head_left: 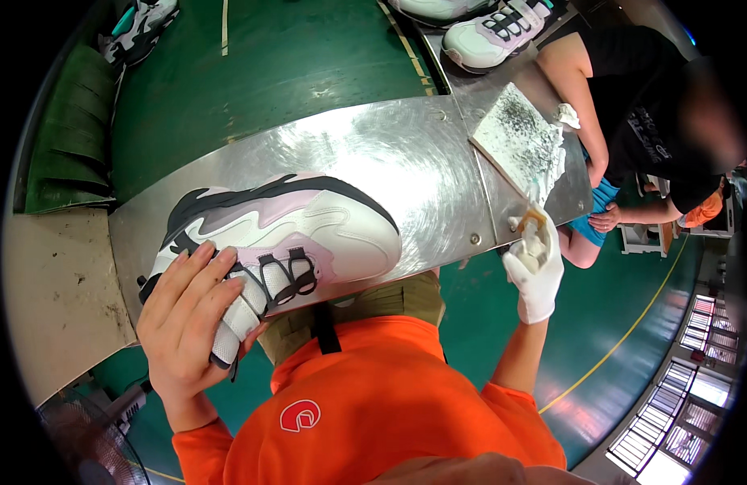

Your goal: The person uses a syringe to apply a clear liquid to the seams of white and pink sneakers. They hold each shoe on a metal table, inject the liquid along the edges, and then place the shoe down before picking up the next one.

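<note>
A white and lilac sneaker with a black-edged sole lies on its side on the metal work surface, toe to the right. My bare left hand grips it round the collar and tongue, fingers over the upper and thumb underneath. At the right edge of the metal, my right hand wears a white glove. Its fingers are curled round a small whitish piece with a tan edge, whose kind I cannot make out. Just beyond that hand is a white pad smeared with dark specks.
A green conveyor belt runs behind the metal table. Other sneakers stand at the far right, and another sneaker at the far left. A co-worker in black sits at the right. A fan stands at lower left.
</note>
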`<state>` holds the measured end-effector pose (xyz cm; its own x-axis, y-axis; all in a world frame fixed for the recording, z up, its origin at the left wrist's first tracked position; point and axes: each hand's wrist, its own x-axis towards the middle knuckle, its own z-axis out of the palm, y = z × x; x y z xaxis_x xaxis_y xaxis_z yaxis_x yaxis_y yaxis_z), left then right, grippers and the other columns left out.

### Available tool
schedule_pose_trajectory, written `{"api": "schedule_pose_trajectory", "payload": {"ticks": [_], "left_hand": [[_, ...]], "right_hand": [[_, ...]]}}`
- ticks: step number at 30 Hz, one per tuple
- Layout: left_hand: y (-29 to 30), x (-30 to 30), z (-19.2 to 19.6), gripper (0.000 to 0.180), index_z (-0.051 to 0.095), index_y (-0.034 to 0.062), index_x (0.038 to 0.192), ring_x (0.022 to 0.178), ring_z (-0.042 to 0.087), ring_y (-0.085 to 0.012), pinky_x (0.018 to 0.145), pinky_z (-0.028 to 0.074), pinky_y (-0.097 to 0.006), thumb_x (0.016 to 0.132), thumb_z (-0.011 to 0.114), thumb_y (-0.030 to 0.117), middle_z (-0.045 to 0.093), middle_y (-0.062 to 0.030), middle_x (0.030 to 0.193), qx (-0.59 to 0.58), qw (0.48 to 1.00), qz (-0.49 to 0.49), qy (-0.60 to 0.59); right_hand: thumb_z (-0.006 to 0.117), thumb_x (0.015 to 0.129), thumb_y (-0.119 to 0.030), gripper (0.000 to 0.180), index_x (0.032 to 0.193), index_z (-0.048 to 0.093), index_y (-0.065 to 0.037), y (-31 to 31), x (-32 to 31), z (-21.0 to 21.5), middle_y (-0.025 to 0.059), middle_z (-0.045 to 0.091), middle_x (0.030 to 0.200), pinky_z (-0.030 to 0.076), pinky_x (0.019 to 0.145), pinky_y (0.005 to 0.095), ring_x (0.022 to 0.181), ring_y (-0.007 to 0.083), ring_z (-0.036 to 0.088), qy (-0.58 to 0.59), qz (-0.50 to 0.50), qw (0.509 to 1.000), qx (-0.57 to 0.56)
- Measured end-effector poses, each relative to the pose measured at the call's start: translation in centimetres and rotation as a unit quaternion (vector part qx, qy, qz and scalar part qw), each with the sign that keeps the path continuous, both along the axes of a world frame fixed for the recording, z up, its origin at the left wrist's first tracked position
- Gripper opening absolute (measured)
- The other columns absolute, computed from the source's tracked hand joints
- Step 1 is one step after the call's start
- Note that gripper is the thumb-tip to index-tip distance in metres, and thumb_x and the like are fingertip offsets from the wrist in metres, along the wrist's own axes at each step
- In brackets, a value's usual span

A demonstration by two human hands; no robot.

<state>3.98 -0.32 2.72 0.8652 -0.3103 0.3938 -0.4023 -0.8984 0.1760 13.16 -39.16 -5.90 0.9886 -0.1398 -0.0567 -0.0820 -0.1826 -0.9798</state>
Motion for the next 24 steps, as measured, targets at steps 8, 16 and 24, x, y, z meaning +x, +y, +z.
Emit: {"api": "schedule_pose_trajectory", "payload": {"ticks": [8,16,24], "left_hand": [[0.2,0.1,0.2,0.026,0.069,0.0065,0.093,0.102,0.068,-0.0315,0.088,0.054,-0.042,0.073,0.075,0.021,0.071,-0.0120,0.104,-0.013,1.000,0.021,-0.002],[0.6,0.3,-0.6,0.019,0.069,0.0103,0.092,0.099,0.068,-0.0281,0.086,0.056,-0.040,0.074,0.064,0.014,0.072,-0.0083,0.102,0.004,0.999,0.033,-0.022],[0.6,0.1,-0.5,0.018,0.067,0.0122,0.091,0.102,0.068,-0.0294,0.087,0.056,-0.043,0.074,0.070,0.014,0.072,-0.0077,0.106,-0.022,0.999,0.039,-0.003]], "right_hand": [[0.066,0.075,-0.014,0.068,0.133,0.044,0.013,0.1,-0.6,2.5,0.0211,0.061,0.109,0.052,0.067,0.0260,0.088,0.0226,0.064,0.046,0.100,0.990,0.083],[0.075,0.052,-0.073,0.122,0.127,0.041,0.018,7.2,5.6,3.8,0.0304,0.060,0.098,0.045,0.043,0.0260,0.059,0.0293,0.059,0.127,0.391,0.770,0.487],[0.076,0.052,-0.070,0.121,0.128,0.041,0.018,10.1,7.6,3.9,0.0298,0.060,0.097,0.045,0.043,0.0264,0.058,0.0286,0.059,0.171,0.455,0.741,0.464]]}}
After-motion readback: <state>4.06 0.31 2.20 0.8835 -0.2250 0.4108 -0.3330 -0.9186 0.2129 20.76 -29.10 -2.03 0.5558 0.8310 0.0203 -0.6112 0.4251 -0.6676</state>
